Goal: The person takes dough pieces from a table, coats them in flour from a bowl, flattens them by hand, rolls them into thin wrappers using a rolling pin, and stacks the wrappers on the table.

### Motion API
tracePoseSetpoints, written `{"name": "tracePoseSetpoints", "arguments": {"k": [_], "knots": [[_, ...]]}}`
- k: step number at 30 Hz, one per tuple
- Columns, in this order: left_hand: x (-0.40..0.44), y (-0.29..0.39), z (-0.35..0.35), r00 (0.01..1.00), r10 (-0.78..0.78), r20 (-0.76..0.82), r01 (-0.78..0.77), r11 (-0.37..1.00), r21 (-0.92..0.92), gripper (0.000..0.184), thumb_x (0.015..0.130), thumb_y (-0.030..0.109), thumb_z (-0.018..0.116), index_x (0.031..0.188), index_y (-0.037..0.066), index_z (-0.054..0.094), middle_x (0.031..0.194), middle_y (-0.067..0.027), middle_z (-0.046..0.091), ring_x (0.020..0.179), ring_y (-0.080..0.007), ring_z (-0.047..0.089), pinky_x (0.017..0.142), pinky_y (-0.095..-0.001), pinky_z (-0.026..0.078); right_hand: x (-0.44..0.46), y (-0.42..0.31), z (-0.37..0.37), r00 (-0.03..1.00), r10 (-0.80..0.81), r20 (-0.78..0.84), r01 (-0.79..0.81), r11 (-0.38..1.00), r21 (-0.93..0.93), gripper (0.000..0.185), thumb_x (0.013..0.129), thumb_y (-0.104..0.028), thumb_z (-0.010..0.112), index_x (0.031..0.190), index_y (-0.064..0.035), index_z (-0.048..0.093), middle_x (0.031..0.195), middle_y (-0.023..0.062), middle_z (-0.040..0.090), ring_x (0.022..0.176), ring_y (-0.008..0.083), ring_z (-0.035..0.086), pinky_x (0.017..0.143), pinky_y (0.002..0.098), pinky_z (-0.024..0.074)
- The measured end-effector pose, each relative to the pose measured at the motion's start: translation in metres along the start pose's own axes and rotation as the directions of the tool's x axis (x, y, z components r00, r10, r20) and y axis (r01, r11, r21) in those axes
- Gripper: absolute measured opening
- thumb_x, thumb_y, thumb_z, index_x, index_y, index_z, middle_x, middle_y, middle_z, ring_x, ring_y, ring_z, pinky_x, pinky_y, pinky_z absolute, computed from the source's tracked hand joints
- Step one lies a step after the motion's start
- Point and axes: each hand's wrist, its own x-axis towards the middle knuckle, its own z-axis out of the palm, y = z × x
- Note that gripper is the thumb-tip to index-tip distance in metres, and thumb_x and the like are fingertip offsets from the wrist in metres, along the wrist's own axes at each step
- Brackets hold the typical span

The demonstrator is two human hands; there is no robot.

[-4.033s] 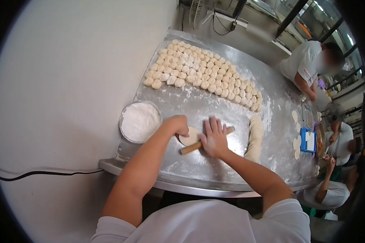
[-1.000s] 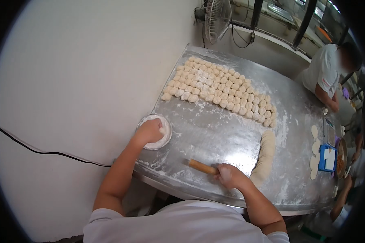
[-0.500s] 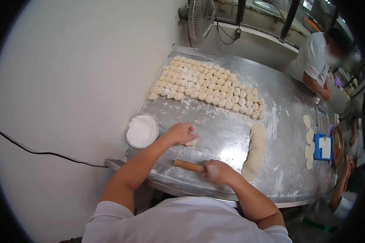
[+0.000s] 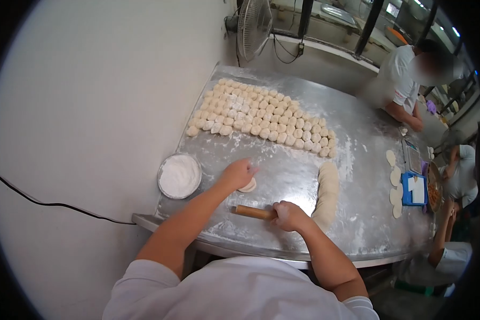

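My left hand (image 4: 239, 173) is at the upper edge of a small flattened dough round (image 4: 248, 185) on the steel table. Its fingertips are blurred, and I cannot tell whether they touch the dough. Lower and to the right, my right hand (image 4: 290, 216) is closed around one end of a short wooden rolling pin (image 4: 252, 212), which points left and lies just below the dough round. A bowl of white flour (image 4: 180, 176) stands to the left of my left hand. To the right of my right hand lies a thick roll of dough (image 4: 328, 194).
Rows of small dough balls (image 4: 266, 114) cover the table's far side. Rolled wrappers (image 4: 395, 176), a scale (image 4: 412, 156), a blue tray (image 4: 407, 198) and a pan of filling (image 4: 434, 186) stand at the right. A co-worker (image 4: 400, 80) leans in at the far corner; other people are at the right.
The dough piece under my left hand now looks flatter and rounder. My left fingers have come up off its middle. My right hand still holds the rolling pin. The camera view has shifted slightly.
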Motion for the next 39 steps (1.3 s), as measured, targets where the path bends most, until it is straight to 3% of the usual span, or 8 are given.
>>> {"name": "tracePoseSetpoints", "arguments": {"k": [4,7,10,15,27,34,37,39], "knots": [[-0.024,-0.024,-0.009,0.983,0.044,0.180,-0.029,0.996,-0.086,0.036,0.089,0.031,0.084,0.105,0.001,0.070,0.110,-0.0226,0.074,0.101,-0.0415,0.071,0.090,-0.0490,0.056,0.014,-0.001,0.012,0.987,0.020,-0.160,-0.041,0.991,-0.126,0.030,0.085,-0.016,0.073,0.112,-0.0028,0.074,0.116,0.0210,0.070,0.114,0.0406,0.066,0.096,0.0509,0.0546],[-0.021,-0.009,-0.015,0.927,-0.145,0.346,0.280,0.881,-0.381,0.037,0.088,0.025,0.085,0.112,0.000,0.070,0.118,-0.0246,0.074,0.106,-0.0410,0.072,0.093,-0.0475,0.056,0.019,-0.005,0.027,0.946,-0.022,-0.323,-0.069,0.961,-0.267,0.028,0.084,-0.017,0.074,0.109,-0.0053,0.073,0.118,0.0189,0.066,0.118,0.0393,0.061,0.101,0.0508,0.0504],[-0.016,-0.034,0.023,0.989,0.108,0.105,-0.071,0.949,-0.306,0.040,0.089,0.028,0.084,0.117,0.002,0.075,0.116,-0.0250,0.076,0.104,-0.0403,0.075,0.093,-0.0469,0.058,0.024,0.010,0.048,0.909,-0.090,-0.406,-0.062,0.936,-0.348,0.028,0.083,-0.018,0.073,0.109,-0.0058,0.072,0.118,0.0165,0.064,0.119,0.0370,0.060,0.103,0.0524,0.0473],[-0.023,-0.015,0.001,0.927,0.138,0.350,-0.085,0.983,-0.162,0.039,0.091,0.038,0.079,0.110,0.004,0.082,0.107,-0.0253,0.078,0.101,-0.0405,0.076,0.093,-0.0471,0.058,0.017,-0.005,0.054,0.936,0.037,-0.349,-0.100,0.982,-0.163,0.071,0.107,-0.056,0.050,0.157,-0.0045,0.050,0.169,0.0253,0.036,0.156,0.0473,0.033,0.125,0.0694,0.0191],[-0.017,0.007,-0.027,0.941,0.047,0.337,-0.064,0.997,0.039,0.041,0.098,0.045,0.067,0.102,0.005,0.080,0.105,-0.0243,0.077,0.101,-0.0449,0.073,0.091,-0.0522,0.057,0.128,-0.016,-0.012,0.829,0.133,-0.543,-0.218,0.971,-0.094,0.084,0.105,-0.055,0.052,0.166,-0.0014,0.031,0.173,0.0296,0.026,0.160,0.0481,0.025,0.128,0.0676,0.0168],[-0.003,-0.020,-0.011,0.963,0.060,0.263,-0.055,0.998,-0.028,0.051,0.098,0.052,0.067,0.107,0.003,0.078,0.108,-0.0275,0.076,0.105,-0.0438,0.073,0.093,-0.0533,0.057,0.162,-0.002,-0.011,0.627,-0.010,-0.779,-0.108,0.989,-0.099,0.077,0.100,-0.048,0.061,0.157,0.0021,0.045,0.160,0.0279,0.044,0.152,0.0439,0.039,0.124,0.0658,0.0243],[0.016,-0.055,0.045,0.982,0.046,0.184,-0.018,0.989,-0.149,0.044,0.101,0.040,0.067,0.100,-0.003,0.077,0.098,-0.0261,0.077,0.088,-0.0398,0.076,0.080,-0.0496,0.059,0.094,0.010,0.038,0.789,0.027,-0.614,-0.184,0.963,-0.195,0.067,0.102,-0.045,0.059,0.153,-0.0026,0.052,0.160,0.0249,0.045,0.151,0.0459,0.039,0.125,0.0680,0.0220],[0.012,-0.048,0.020,0.900,-0.007,0.436,0.160,0.935,-0.316,0.043,0.099,0.034,0.074,0.100,-0.008,0.076,0.089,-0.0235,0.077,0.075,-0.0312,0.075,0.069,-0.0444,0.059,0.040,0.008,0.051,0.865,0.019,-0.501,-0.125,0.976,-0.178,0.060,0.103,-0.042,0.059,0.152,-0.0081,0.057,0.162,0.0258,0.045,0.150,0.0489,0.039,0.122,0.0706,0.0224]]}}
